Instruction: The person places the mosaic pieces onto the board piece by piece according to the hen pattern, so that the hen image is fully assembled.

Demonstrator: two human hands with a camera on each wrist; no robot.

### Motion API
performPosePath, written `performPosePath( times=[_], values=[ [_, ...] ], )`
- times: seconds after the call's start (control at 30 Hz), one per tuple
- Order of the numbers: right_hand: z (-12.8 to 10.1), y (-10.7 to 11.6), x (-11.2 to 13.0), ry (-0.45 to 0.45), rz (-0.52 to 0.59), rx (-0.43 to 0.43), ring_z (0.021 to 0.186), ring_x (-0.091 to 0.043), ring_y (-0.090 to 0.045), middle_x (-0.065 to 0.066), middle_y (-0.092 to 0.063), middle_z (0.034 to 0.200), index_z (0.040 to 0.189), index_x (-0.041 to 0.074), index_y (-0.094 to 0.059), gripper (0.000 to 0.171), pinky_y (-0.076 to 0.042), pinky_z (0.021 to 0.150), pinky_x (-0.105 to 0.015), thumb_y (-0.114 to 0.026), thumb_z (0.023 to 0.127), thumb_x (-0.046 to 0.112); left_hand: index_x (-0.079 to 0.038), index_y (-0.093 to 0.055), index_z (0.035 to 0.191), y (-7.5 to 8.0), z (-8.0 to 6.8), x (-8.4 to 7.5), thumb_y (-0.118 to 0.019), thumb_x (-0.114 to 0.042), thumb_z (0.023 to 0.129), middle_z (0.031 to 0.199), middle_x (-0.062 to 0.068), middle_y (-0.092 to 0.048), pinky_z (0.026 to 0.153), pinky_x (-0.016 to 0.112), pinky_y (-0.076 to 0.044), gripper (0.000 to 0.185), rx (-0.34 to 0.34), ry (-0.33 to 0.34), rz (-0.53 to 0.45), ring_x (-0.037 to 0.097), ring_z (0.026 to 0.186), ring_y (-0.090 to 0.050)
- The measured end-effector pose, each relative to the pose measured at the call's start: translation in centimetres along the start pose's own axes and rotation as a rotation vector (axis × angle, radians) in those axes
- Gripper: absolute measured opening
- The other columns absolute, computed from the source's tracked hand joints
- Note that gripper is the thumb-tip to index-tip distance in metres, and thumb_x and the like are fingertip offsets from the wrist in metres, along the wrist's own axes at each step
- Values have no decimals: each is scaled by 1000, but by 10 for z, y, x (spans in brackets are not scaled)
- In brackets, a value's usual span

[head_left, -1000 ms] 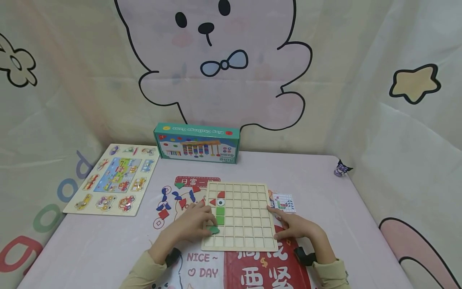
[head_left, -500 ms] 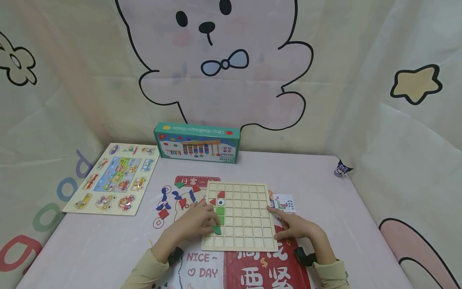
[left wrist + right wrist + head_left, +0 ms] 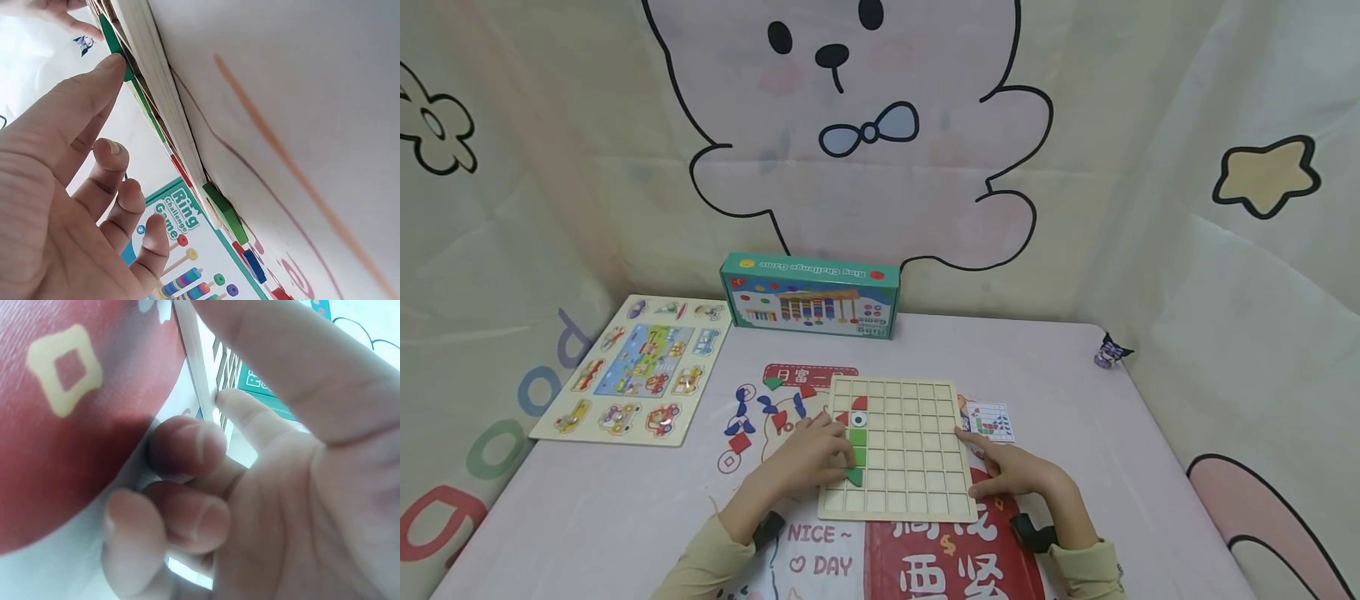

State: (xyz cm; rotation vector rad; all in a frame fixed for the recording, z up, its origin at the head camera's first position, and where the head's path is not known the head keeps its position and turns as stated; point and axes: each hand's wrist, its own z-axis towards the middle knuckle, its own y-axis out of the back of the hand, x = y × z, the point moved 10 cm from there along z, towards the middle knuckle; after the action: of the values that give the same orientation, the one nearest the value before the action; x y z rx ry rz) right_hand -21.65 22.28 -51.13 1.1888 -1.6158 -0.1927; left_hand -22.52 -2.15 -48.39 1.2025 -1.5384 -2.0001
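A pale wooden grid board [image 3: 917, 460] lies in front of me. My left hand [image 3: 808, 454] pinches a dark green curved-edged piece [image 3: 111, 40] between thumb and forefinger over the board's left part, just below two light green squares [image 3: 857, 437]. In the left wrist view the thumb tip is on this piece and the other fingers curl loosely. Above the squares sit a white tile with an eye dot [image 3: 858, 419] and red pieces [image 3: 859, 403]. At the board's right edge, my right hand [image 3: 1015, 468] touches the rim with straight forefinger and thumb; its remaining fingers are bent.
Loose blue and red pieces [image 3: 740, 443] lie left of the board on a printed mat [image 3: 951, 567]. A small pattern card [image 3: 991, 421] is partly under the board's right side. Behind stand a green game box [image 3: 812, 296] and a picture puzzle board [image 3: 632, 371]; a purple wrapper [image 3: 1110, 351] sits far right.
My left hand has shifted slightly right and turned the dark green piece, bringing it into line under the light green squares. The right hand stays at the board's edge.
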Motion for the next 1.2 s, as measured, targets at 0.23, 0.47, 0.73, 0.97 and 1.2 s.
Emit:
performPosePath(
  times=[0.23,0.47,0.73,0.97,1.2],
  values=[
    [0,0,2,8,-2,0,90,-22,-56,-21,-49,123,145,15,-29,88,-53,71,-37,-76,73,32,-31,-69,83,-3,3,-1,-73,-29,77,89,-15,-56,94,48,-33,8,5,15,-14,10,94,-42],
    [0,0,-1,-4,4,-7,92,-22,-54,-20,-48,127,146,18,-29,89,-53,72,-38,-77,73,34,-32,-70,84,-4,3,-1,-73,-30,76,90,-14,-57,95,49,-33,9,7,20,1,11,94,-44],
    [1,1,-2,1,4,-14,94,-23,-54,-20,-48,127,145,17,-30,88,-52,73,-40,-77,72,34,-28,-72,85,20,0,8,-72,-24,76,89,-13,-59,81,39,-33,10,-93,54,35,10,86,-42],
    [1,0,-2,-1,2,-10,91,-21,-55,-18,-50,123,145,18,-30,88,-53,72,-38,-77,72,34,-29,-71,86,30,-6,26,-71,-23,77,85,-12,-56,86,40,-31,11,-120,118,57,10,83,-39],
    [0,0,-2,6,23,-4,89,-21,-56,-18,-51,120,145,17,-30,88,-53,71,-38,-77,72,33,-28,-71,81,36,-10,42,-78,-27,73,77,-10,-51,81,39,-31,11,-140,168,122,11,78,-37]
  ],
)
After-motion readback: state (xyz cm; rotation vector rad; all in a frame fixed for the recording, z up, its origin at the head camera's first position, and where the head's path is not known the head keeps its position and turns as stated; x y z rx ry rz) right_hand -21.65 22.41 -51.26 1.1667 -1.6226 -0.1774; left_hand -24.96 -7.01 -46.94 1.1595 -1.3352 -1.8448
